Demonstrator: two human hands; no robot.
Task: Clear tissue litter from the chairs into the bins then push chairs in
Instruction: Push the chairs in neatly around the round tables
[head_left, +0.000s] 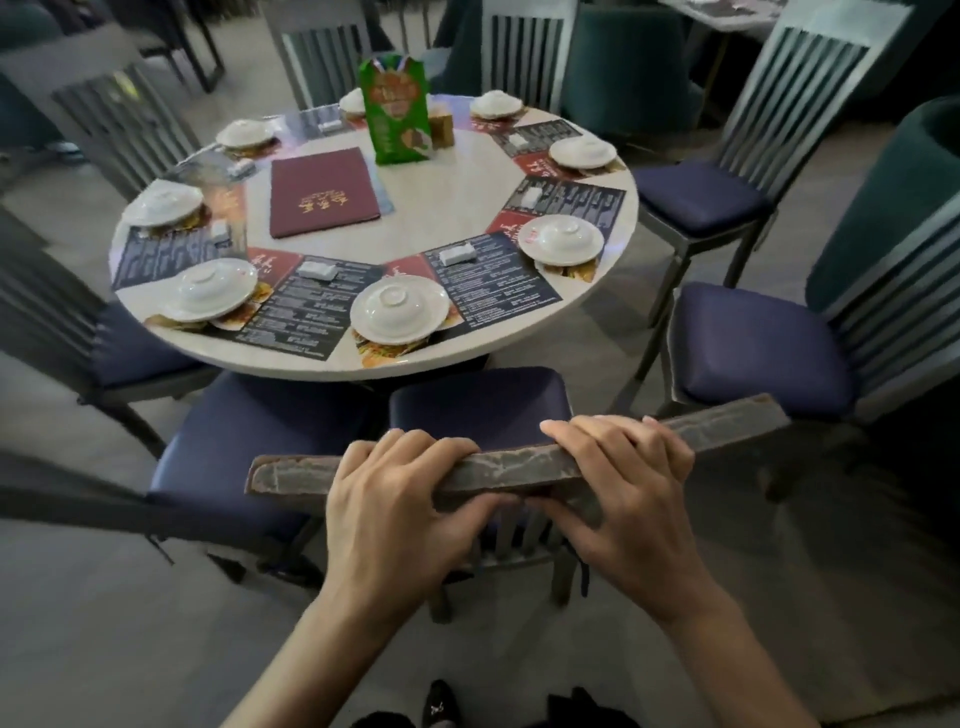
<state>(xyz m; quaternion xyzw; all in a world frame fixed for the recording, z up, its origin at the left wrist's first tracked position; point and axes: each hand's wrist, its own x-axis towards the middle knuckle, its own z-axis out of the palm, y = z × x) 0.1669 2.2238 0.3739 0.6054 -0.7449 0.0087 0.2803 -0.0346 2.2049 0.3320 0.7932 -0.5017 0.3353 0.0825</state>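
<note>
Right in front of me stands a grey slat-back chair; both hands grip its worn top rail. My left hand curls over the rail left of centre, my right hand curls over it right of centre. The chair's blue seat lies bare, its front edge near the rim of the round table. No tissue litter shows on any seat in view, and no bin is visible.
More blue-seated chairs ring the table: one at my left, two at the right, others behind. The table carries upturned bowls on plates, placemats, a maroon menu and a green stand. My shoe is below.
</note>
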